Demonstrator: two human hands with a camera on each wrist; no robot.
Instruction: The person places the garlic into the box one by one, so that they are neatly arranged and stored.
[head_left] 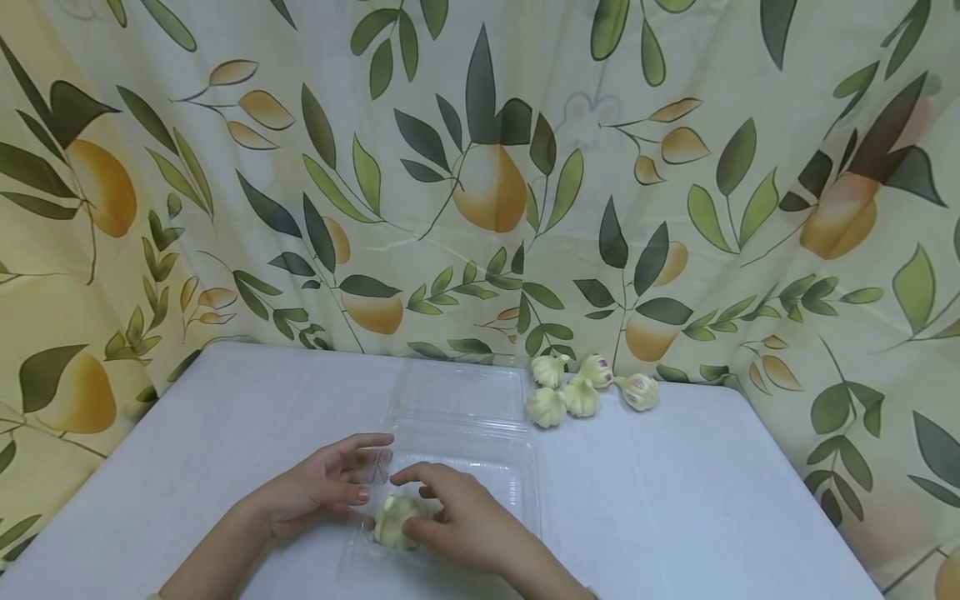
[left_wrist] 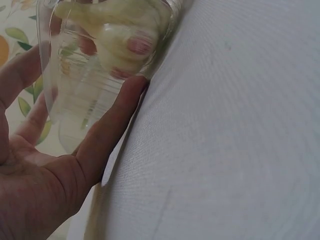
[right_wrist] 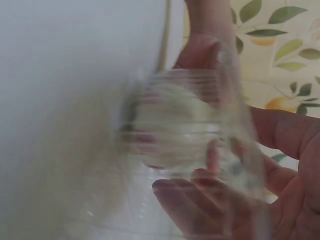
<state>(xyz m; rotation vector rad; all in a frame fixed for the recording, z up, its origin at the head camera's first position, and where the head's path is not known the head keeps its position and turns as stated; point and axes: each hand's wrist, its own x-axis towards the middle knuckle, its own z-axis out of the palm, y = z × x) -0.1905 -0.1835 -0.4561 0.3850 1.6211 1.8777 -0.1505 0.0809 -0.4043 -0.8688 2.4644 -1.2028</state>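
Seeming firm yet light, the garlic bulb (head_left: 392,523) suits a side grip; left hand (head_left: 318,487) and right hand (head_left: 465,518) have fingers spread.

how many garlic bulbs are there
6: one garlic bulb in the clear plastic container, five more on the table, right of its open lid; no others show.

A cream curtain (head_left: 450,250) printed with orange fruit and green leaves hangs beyond the grip; beneath the grip, a white-covered table (head_left: 690,500) spreads under soft light.
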